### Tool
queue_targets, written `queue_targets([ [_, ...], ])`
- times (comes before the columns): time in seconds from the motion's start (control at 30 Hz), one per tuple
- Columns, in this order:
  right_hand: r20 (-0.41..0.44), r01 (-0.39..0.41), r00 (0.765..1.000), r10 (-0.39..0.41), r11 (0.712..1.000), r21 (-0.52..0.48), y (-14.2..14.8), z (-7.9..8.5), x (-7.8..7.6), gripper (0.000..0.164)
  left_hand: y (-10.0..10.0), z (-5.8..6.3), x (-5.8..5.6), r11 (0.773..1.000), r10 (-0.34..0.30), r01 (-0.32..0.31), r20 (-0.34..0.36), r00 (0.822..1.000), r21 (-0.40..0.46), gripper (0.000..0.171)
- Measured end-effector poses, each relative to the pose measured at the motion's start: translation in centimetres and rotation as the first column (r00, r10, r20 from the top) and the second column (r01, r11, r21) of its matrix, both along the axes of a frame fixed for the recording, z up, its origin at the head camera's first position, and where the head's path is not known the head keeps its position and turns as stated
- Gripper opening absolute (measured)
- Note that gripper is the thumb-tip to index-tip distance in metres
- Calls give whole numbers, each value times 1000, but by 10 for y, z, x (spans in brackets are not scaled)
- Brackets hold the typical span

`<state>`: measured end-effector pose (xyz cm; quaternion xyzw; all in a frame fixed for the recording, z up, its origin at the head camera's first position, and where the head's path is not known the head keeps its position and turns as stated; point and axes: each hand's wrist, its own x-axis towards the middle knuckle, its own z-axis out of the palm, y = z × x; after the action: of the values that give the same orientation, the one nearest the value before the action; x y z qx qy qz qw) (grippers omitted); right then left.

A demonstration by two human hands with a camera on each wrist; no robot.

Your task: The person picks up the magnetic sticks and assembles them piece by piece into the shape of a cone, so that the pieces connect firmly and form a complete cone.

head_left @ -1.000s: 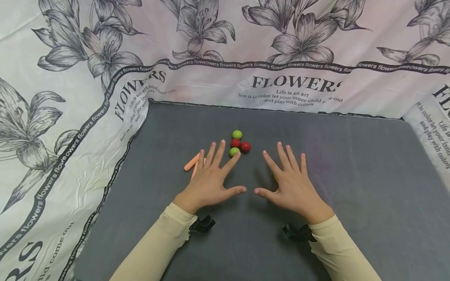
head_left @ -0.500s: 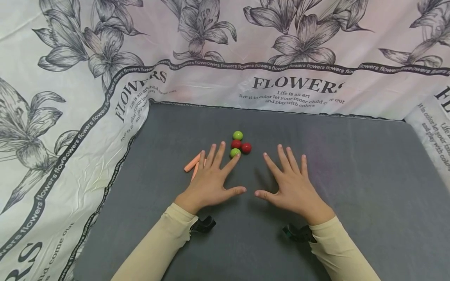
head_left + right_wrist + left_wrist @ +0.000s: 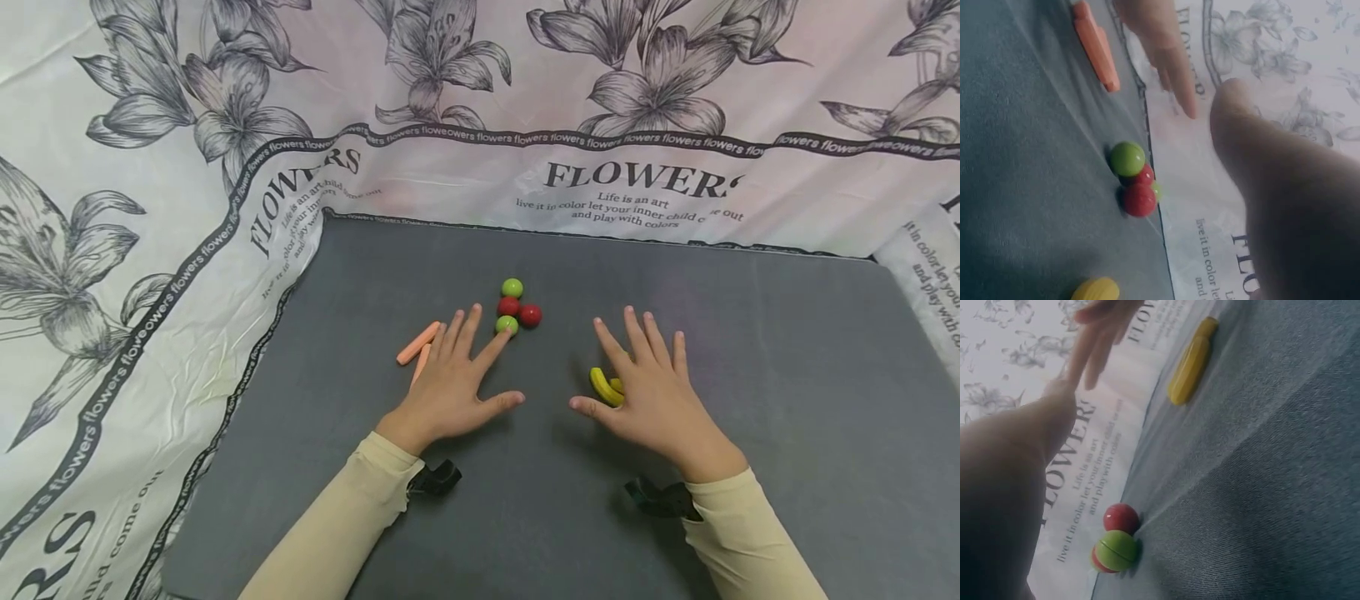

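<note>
L hand (image 3: 448,387) & R hand (image 3: 658,404) — apart, both spread, holding nothing. Bananas (image 3: 604,388), partly under R hand, look light, stiff — pinch mid. Balls (image 3: 508,307) nr L hand look slick, prob. roll, so cup them.

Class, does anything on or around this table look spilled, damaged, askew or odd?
Only the flowered sheet behind the table looks askew: its lettering breaks off, apparently folded under. No spill shows; the red balls and green balls look intact.

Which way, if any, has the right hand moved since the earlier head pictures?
Yes: the right hand has moved right, judged against the printed FLOWERS lettering in the head view.
</note>
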<state>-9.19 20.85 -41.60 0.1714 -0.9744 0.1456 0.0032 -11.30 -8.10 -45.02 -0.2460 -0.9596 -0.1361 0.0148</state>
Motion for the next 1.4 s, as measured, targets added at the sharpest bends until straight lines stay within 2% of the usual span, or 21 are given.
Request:
queue_targets([
  [0.2, -57, -30, 998, 26, 997, -70, 7, -6, 3, 96, 2, -5, -15, 995, 11, -15, 37, 999, 102, 82],
  [0.4, -183, -72, 982, 47, 989, -132, 7, -16, 3, 62, 8, -9, -31, 987, 23, -38, 102, 995, 154, 76],
  [0.53, -147, -38, 989, 22, 993, -111, 4, -21, 3, 45, 13, -13, -41, 981, 59, -86, 154, 986, 175, 69],
  [0.63, -106, -21, 994, 11, 996, -92, 3, -25, 2, 39, 16, -15, -47, 978, 88, -116, 163, 983, 176, 63],
  [0.8, -109, -31, 994, 21, 996, -89, 3, -34, -2, 38, 18, -18, -52, 975, 102, -126, 131, 986, 184, 54],
  [1.03, -110, -63, 993, 53, 994, -90, 4, -44, -3, 35, 22, -24, -56, 985, 62, -68, 44, 997, 159, 46],
  [1.2, -135, -121, 985, 108, 988, -91, 0, -46, -3, 34, 24, -28, -55, 989, 59, -57, -10, 998, 134, 37],
  [1.4, -166, -146, 978, 127, 983, -109, -5, -46, -5, 30, 23, -31, -51, 989, 58, -53, -28, 998, 137, 36],
])
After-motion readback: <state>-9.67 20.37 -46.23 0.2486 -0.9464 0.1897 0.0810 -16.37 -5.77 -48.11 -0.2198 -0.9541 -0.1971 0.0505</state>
